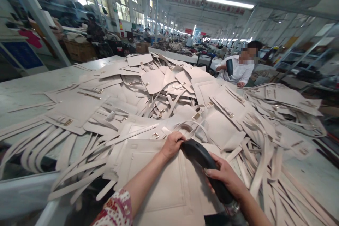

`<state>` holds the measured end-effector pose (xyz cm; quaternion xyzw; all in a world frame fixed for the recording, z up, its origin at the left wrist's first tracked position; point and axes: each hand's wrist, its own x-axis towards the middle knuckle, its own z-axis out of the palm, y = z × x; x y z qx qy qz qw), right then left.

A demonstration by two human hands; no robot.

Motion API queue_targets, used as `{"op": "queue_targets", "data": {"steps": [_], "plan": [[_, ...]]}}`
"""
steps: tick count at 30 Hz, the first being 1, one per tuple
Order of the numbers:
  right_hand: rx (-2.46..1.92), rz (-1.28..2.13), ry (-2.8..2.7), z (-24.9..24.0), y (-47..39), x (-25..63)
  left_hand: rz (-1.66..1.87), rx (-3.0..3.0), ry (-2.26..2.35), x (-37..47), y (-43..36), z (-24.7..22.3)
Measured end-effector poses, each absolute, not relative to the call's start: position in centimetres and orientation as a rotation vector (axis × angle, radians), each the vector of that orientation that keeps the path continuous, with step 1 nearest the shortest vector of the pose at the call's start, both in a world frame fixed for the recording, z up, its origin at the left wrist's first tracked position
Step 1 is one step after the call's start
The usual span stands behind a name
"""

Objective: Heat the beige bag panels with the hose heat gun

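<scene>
My right hand is wrapped round a black, curved hot-air gun, whose front end points up and left. That end sits close to the fingertips of my left hand. With its fingers curled, my left hand pinches the upper edge of a beige leather bag panel; what exactly lies under the fingertips is hidden. This panel lies flat in front of me and shows a stitched rectangle. A thin beige strap loops just beyond my left hand, and a small gold buckle lies beside it.
A large heap of beige bag pieces with straps and gold buckles spreads over the pale table. Loose straps hang off its left side. Another pile lies at right. Across the table, a person in white holds a similar dark tool.
</scene>
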<state>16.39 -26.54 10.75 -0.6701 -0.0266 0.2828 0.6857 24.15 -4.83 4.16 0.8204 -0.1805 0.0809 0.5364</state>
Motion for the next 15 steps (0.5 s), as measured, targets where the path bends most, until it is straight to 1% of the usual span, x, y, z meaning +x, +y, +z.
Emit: {"op": "queue_targets", "data": {"steps": [5,10,15], "plan": [[-1.601,0.393,-0.074,12.0,-25.9,16.0,0.087,1.953,-0.396,25.3,-5.4,4.5],[-1.616,0.458,-0.099,12.5,-25.5,15.5,0.023,1.980,-0.339,25.7,-5.9,4.4],[-1.640,0.261,-0.086,12.8,-24.7,16.5,0.103,2.066,-0.280,27.2,-6.9,5.3]]}}
